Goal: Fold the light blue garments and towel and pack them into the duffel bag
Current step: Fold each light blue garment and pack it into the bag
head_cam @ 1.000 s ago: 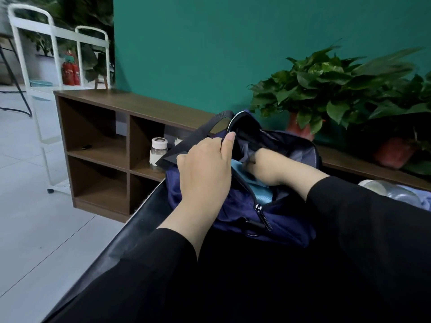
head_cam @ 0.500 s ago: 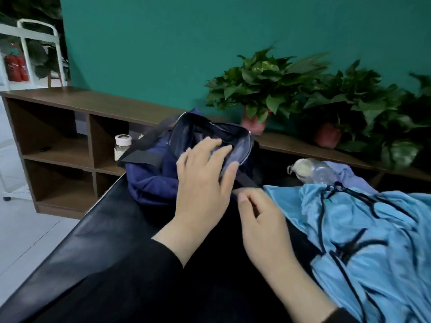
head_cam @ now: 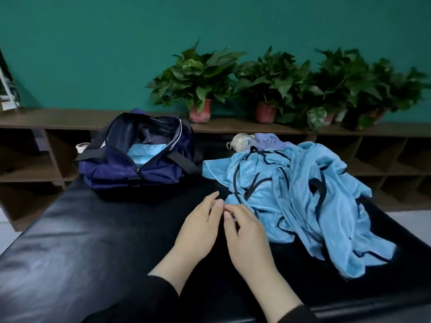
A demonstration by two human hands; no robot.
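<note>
The navy duffel bag [head_cam: 130,169] stands unzipped at the back left of the black padded bench [head_cam: 77,241]. A folded light blue piece [head_cam: 145,151] lies inside it. A crumpled heap of light blue garments with dark trim [head_cam: 300,199] lies on the right half of the bench. My left hand [head_cam: 198,229] and my right hand [head_cam: 247,236] hover side by side over the bench middle, fingers loosely spread, holding nothing. My right fingertips are close to the heap's left edge.
A clear plastic bottle [head_cam: 240,142] and a lilac cloth [head_cam: 270,141] lie behind the heap. A brown shelf unit [head_cam: 58,123] runs along the teal wall with several potted plants [head_cam: 198,85] on top and a small white-lidded jar [head_cam: 81,146] inside.
Both hands have come out of the bag and away from it, drawing back toward the bench middle. The view has swung right, bringing the garment heap fully into sight.
</note>
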